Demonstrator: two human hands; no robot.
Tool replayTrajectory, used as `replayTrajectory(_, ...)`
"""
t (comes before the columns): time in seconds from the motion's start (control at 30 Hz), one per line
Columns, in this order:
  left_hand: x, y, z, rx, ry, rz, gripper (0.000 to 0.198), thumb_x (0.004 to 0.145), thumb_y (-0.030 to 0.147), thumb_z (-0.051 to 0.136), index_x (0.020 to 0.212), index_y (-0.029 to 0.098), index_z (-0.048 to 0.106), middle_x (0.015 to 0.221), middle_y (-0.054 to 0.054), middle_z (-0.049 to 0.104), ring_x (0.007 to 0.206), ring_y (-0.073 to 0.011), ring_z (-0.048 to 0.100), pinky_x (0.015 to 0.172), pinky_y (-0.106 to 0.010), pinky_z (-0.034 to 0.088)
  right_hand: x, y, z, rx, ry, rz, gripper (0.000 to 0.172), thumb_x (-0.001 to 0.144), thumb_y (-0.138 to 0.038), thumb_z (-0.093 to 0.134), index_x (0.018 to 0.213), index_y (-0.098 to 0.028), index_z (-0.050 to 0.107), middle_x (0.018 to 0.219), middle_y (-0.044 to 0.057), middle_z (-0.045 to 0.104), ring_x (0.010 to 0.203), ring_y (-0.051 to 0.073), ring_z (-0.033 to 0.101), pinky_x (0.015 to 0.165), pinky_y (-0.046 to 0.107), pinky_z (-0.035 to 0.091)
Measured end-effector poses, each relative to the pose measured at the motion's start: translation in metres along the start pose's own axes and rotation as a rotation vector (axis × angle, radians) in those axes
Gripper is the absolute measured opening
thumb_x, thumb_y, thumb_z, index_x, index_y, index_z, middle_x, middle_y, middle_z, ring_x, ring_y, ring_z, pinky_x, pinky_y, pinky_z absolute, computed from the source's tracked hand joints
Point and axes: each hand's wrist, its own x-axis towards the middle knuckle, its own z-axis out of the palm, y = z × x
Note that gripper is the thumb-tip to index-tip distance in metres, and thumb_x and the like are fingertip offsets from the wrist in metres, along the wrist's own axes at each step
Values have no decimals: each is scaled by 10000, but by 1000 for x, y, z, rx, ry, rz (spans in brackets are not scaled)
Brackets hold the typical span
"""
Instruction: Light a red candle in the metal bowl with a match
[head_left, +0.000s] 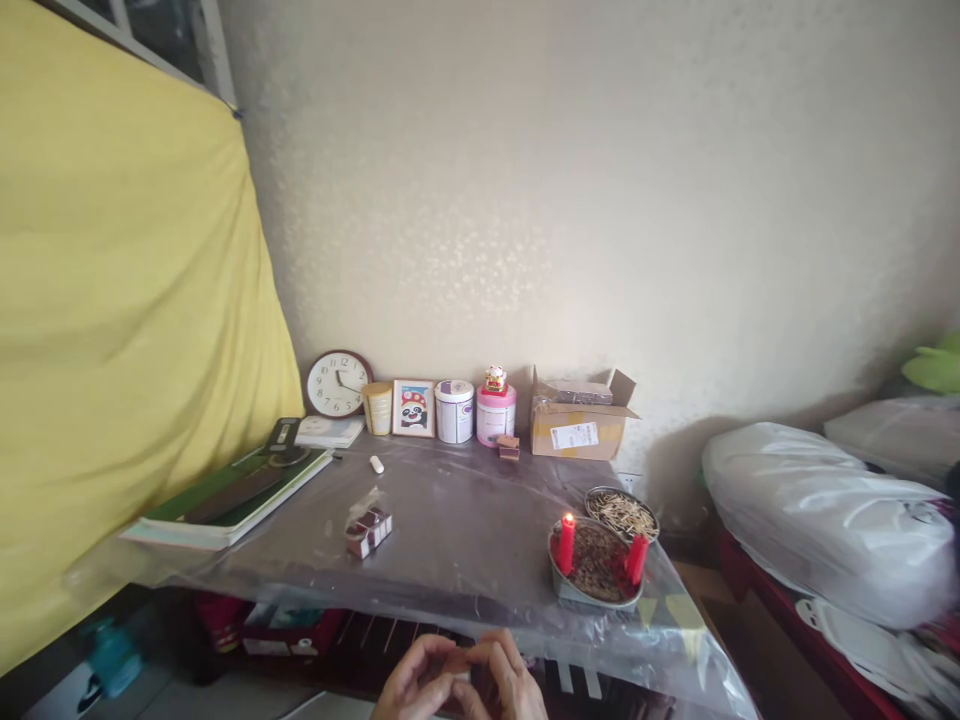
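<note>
My left hand (420,678) and my right hand (502,676) are close together below the table's front edge, fingers curled inward. Between the fingertips shows a bit of a small pale thing (461,673), mostly hidden, so its kind is unclear. Ahead and to the right, a round tin (596,603) filled with brown grains holds two red candles. A flame burns on the left candle (567,545); on the right candle (637,560) I make out none. Behind them is a round dish of matchsticks (622,515). A plastic-wrapped pack of small boxes (369,532) lies left of centre.
A plastic-covered table (465,510) spans the middle. Along the wall stand a clock (339,384), a framed panda picture (413,408), canisters (454,412) and an open carton (577,425). Large green books (232,490) lie left; white bags (825,520) are piled right.
</note>
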Motion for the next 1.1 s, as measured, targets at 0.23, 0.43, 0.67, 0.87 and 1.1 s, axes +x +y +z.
replayTrajectory(0.23, -9, 12, 9, -23, -14, 40, 342, 628, 442, 738, 855, 210, 631, 875, -56, 689, 866, -250, 603, 786, -376, 440, -1, -5, -4, 26, -1, 28, 135, 819, -297, 578, 944, -248, 575, 923, 18, 583, 716, 132, 641, 644, 191, 515)
replayTrajectory(0.43, -13, 19, 12, -27, -2, 58, 341, 629, 433, 740, 874, 222, 631, 916, -56, 703, 878, -244, 613, 824, -374, 431, 2, -11, -14, 6, -67, 56, 264, 794, -254, 622, 1051, -249, 563, 1004, 31, 626, 845, 159, 650, 736, 212, 516)
replayTrajectory(0.67, -12, 18, 10, -9, 5, 83, 339, 628, 429, 739, 878, 222, 641, 977, -71, 683, 937, -283, 609, 846, -402, 432, 3, -14, -15, 50, -59, 89, 241, 800, -306, 602, 1026, -229, 574, 912, 17, 656, 704, 152, 640, 625, 215, 509)
replayTrajectory(0.87, -16, 23, 14, -4, 8, 78, 333, 632, 437, 730, 869, 222, 640, 999, -72, 676, 945, -284, 607, 846, -395, 438, 7, -29, -24, 45, -95, 129, 223, 810, -298, 614, 1021, -229, 595, 960, 26, 662, 805, 169, 646, 699, 224, 510)
replayTrajectory(1.1, -17, 23, 15, -18, 5, 96, 299, 643, 402, 725, 867, 223, 641, 1035, -70, 663, 971, -282, 593, 860, -402, 439, 10, -33, -27, 98, -99, 97, 222, 817, -255, 608, 1036, -226, 594, 975, 33, 655, 871, 169, 639, 765, 233, 502)
